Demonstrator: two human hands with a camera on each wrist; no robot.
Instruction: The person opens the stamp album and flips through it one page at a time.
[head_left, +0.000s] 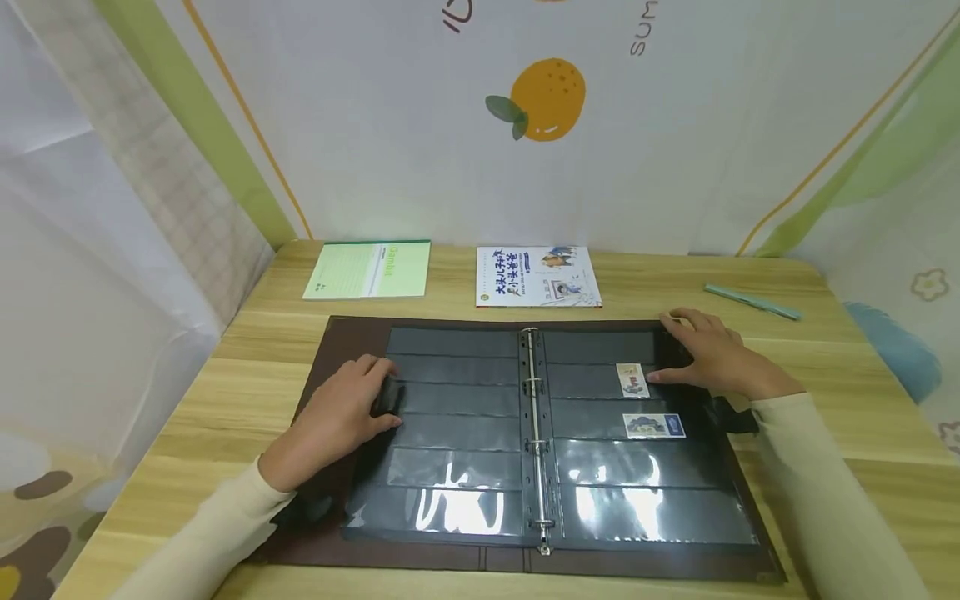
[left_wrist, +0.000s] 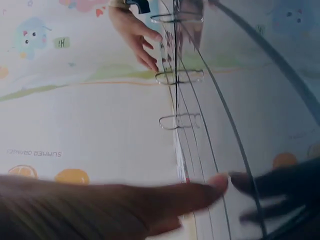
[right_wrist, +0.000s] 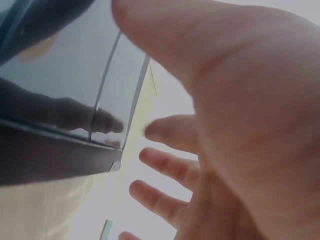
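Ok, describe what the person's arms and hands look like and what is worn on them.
Both arms wear long, plain cream sleeves that end at the wrists. The left hand and right hand are bare: no gloves, rings or markings show. A dark strap-like piece sits at each wrist, by the left sleeve and the right sleeve; what it is cannot be told.

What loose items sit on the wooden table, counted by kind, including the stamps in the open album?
Brown ring-binder stamp album with black pocket pages: 1
Small colourful stamps in the right page's pockets: 2
Pale green notebook: 1
White illustrated booklet: 1
Light teal pen: 1
Total: 6
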